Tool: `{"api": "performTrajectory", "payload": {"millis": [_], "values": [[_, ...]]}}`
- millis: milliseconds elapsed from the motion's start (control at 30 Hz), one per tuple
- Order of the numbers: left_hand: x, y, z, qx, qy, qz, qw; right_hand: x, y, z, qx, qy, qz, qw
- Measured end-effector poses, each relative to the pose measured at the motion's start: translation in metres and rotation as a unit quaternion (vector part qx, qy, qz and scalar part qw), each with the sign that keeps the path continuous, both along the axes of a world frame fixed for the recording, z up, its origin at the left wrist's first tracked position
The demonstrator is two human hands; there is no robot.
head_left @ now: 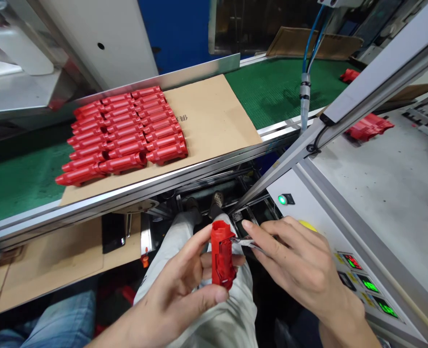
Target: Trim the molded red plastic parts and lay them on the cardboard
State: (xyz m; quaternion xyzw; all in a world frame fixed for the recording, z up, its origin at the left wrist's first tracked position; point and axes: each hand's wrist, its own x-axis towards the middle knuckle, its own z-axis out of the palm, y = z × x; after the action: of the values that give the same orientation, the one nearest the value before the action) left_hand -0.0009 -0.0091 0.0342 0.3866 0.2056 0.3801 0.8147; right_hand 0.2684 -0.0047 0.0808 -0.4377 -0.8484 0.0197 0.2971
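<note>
My left hand (184, 285) is closed around a red plastic housing (221, 253) held upright above my lap, its open socket end up and its ribbed, slotted side facing right. My right hand (293, 266) grips a slim silver metal tool (248, 242), perhaps a blade or nippers; most of it is hidden by the fingers. The tool's tip meets the upper right side of the red housing. Beyond my hands, several red plastic parts (125, 126) of a like kind lie in three columns on a cardboard sheet (214, 116).
The cardboard rests on a green conveyor belt (272, 89) with a metal edge rail. At right stand a slanted aluminium post (376, 72), a white worktable (384, 179) with red parts (369, 126), and a control panel (371, 282). A black phone (113, 233) lies on the cardboard-covered shelf below.
</note>
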Motion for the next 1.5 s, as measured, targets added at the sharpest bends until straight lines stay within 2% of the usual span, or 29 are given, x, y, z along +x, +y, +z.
{"api": "performTrajectory", "payload": {"millis": [167, 367, 600, 1000, 1200, 1333, 1500], "values": [[-0.001, 0.001, -0.001, 0.014, 0.012, 0.0, 1.0, -0.001, 0.004, -0.002, 0.026, -0.006, -0.005, 1.0], [-0.003, 0.001, -0.001, 0.015, 0.044, 0.0, 0.999, -0.002, 0.0, -0.01, 0.014, 0.007, -0.009, 1.0], [0.001, 0.004, 0.007, -0.03, 0.018, -0.008, 0.999, -0.008, 0.002, -0.013, 0.027, 0.049, -0.006, 0.998], [0.005, 0.005, 0.012, -0.082, -0.034, -0.018, 0.996, -0.012, 0.008, -0.02, -0.027, 0.15, 0.028, 0.988], [0.002, 0.005, 0.011, -0.094, -0.041, -0.023, 0.994, -0.011, 0.009, -0.016, -0.066, 0.215, 0.017, 0.974], [0.002, 0.006, 0.012, -0.094, -0.04, -0.027, 0.994, -0.006, 0.007, -0.01, -0.044, 0.175, -0.002, 0.984], [0.003, 0.005, 0.01, -0.095, -0.043, -0.035, 0.994, -0.001, 0.006, -0.007, -0.031, 0.117, 0.017, 0.992]]}}
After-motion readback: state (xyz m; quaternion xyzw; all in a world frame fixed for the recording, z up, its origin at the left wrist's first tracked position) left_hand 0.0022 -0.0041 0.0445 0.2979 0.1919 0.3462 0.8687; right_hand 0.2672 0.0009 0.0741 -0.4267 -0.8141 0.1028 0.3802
